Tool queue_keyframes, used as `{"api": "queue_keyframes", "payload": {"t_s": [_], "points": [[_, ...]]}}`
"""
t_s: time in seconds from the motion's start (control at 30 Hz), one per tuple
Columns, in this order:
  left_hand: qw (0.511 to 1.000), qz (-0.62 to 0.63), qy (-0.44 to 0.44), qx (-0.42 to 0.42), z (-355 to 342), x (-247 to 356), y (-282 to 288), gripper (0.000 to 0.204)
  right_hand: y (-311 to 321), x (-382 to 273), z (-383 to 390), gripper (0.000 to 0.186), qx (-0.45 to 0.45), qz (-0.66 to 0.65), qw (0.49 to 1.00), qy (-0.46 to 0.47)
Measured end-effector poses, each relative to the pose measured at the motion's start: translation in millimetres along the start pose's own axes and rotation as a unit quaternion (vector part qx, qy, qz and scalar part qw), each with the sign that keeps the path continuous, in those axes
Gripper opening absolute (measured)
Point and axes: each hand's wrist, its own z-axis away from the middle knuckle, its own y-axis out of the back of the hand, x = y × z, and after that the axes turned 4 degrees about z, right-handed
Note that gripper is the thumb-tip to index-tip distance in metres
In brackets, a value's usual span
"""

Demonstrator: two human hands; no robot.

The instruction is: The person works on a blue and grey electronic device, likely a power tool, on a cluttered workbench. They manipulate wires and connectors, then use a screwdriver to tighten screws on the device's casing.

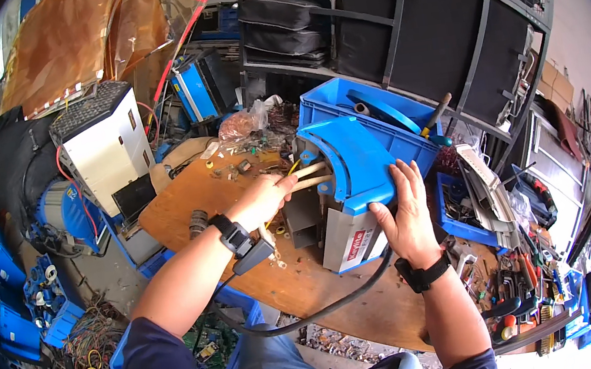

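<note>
A device with a blue cover (359, 148) and pale side panels stands on the wooden table in front of me. Thick cream cables (311, 170) come out of its left side. My left hand (265, 199) is closed on these cables close to the casing; its fingertips are partly hidden. Against the right edge of the cover lies my right hand (409, 216), fingers stretched and thumb apart, touching the casing. A black cable (321, 324) loops below the device, between my forearms. A dark grey metal box (303, 222) sits at the device's left side, partly behind it.
Small loose parts (242, 167) litter the wooden table (185, 194). Behind the device stands a blue crate (321, 94) holding assorted items. Hand tools (520, 278) crowd the right side. Circuit boards fill a blue bin (252, 311) below the table's front edge; tangled wires (91, 361) lie at lower left.
</note>
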Motion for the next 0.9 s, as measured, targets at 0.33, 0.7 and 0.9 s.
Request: {"api": "queue_keyframes", "payload": {"t_s": [0.33, 0.7, 0.9], "points": [[0.995, -0.068, -0.070, 0.020, -38.2, -5.9, -27.8, 0.032, 2.7, 7.2, 2.3, 0.074, 0.040, 0.002, 0.999, 0.006], [0.986, 0.144, -0.062, 0.052, -16.4, -21.0, 5.1, 0.014, -27.5, 11.2, 72.5, 0.079, 0.050, -0.232, 0.925, -0.295], [0.990, 0.120, -0.047, 0.048, -29.9, -28.0, 23.3, 0.014, -25.4, 9.9, 78.9, 0.070, -0.012, -0.181, 0.945, -0.272]]}}
